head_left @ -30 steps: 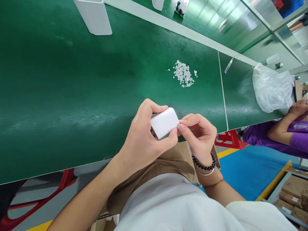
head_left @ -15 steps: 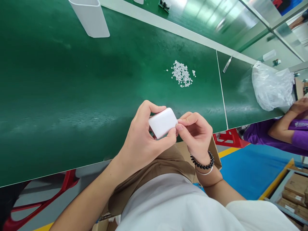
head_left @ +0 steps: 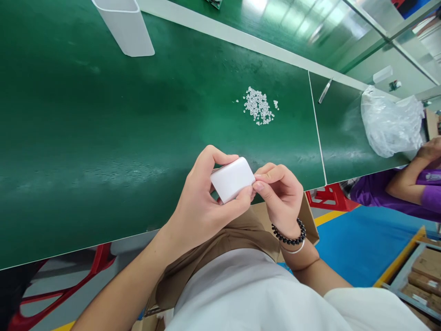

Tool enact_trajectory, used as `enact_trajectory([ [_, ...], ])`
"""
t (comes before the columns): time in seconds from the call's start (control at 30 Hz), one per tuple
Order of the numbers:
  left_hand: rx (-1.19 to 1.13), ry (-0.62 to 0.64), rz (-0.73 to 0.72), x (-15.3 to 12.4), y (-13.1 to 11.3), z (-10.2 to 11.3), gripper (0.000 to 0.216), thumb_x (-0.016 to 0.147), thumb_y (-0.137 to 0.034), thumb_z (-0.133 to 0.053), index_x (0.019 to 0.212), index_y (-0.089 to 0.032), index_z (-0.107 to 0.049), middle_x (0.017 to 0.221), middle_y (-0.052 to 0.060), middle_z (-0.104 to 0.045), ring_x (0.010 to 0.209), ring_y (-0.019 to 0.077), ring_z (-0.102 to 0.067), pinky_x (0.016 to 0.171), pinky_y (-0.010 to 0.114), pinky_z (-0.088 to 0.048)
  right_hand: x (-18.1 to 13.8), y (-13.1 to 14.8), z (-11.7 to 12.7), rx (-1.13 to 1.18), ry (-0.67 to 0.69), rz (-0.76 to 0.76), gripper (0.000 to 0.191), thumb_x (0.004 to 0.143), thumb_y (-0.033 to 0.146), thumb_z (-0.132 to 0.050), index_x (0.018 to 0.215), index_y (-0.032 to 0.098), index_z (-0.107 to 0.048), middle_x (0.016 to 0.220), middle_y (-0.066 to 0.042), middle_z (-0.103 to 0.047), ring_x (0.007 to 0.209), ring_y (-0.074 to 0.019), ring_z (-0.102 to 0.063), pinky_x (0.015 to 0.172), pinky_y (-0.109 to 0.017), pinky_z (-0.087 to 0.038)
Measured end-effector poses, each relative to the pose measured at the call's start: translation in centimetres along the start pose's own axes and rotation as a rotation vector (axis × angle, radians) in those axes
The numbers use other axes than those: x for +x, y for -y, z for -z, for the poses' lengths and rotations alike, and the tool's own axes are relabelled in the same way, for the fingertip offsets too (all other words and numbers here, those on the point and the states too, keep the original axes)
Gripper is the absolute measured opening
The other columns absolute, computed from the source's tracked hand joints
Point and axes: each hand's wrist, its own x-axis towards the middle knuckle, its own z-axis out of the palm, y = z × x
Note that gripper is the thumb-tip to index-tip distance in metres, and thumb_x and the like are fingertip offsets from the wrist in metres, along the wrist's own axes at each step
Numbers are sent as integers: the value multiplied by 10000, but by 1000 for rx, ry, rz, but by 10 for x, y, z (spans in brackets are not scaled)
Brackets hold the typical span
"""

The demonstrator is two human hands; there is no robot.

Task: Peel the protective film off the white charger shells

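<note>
A small white plastic casing (head_left: 233,179) with rounded corners is held over the bench's front edge. My left hand (head_left: 210,193) grips it, fingers along the far side and thumb on the near side. At the casing's right end, my right hand (head_left: 280,191) has thumb and forefinger pinched together; whatever tiny piece may be between them is hidden. Beyond the hands, a loose pile of small clear pieces (head_left: 258,106) lies on the green bench top (head_left: 155,124).
A white open-ended housing (head_left: 132,32) stands at the back left. Tweezers (head_left: 325,90) lie right of the bench seam, near a clear plastic bag (head_left: 387,124). A co-worker's purple sleeve (head_left: 432,195) shows at the right. Below are a cardboard box (head_left: 308,220) and red stools (head_left: 330,196).
The casing sits slightly lower and is turned a little in my left hand. My right hand keeps its pinch at the casing's right end. The view has shifted slightly.
</note>
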Motion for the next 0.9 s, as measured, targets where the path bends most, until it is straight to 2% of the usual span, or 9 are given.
enact_trajectory([
  [0.3,24,-25,-74,-2,-4,0,301,734,-228,-725,927,-247,-494,857,-1,-517,712,135,-516,536,253,-435,-6,2,1,-65,-10,66,48,905,253,-733,924,255,-689,780,-4,-665,642,-138,-613,566,-298,-530],
  [0.5,25,33,-128,-5,-5,4,342,772,-198,-736,1015,-261,-505,906,9,-538,769,151,-540,566,268,-457,-4,4,3,18,2,82,77,892,218,-752,950,259,-722,772,-6,-668,656,-131,-609,582,-288,-524],
  [0.7,-28,86,-167,-5,-7,6,344,789,-152,-719,1029,-266,-499,920,9,-548,789,150,-549,547,264,-447,-4,9,6,167,51,-36,126,858,190,-784,953,259,-740,785,5,-667,578,-112,-605,472,-248,-488],
  [0.9,14,53,-204,-5,-11,5,354,743,-135,-726,991,-254,-503,900,8,-580,759,152,-561,549,274,-463,-5,11,7,249,75,-67,154,840,157,-803,947,252,-745,799,9,-673,605,-101,-619,523,-242,-523],
])
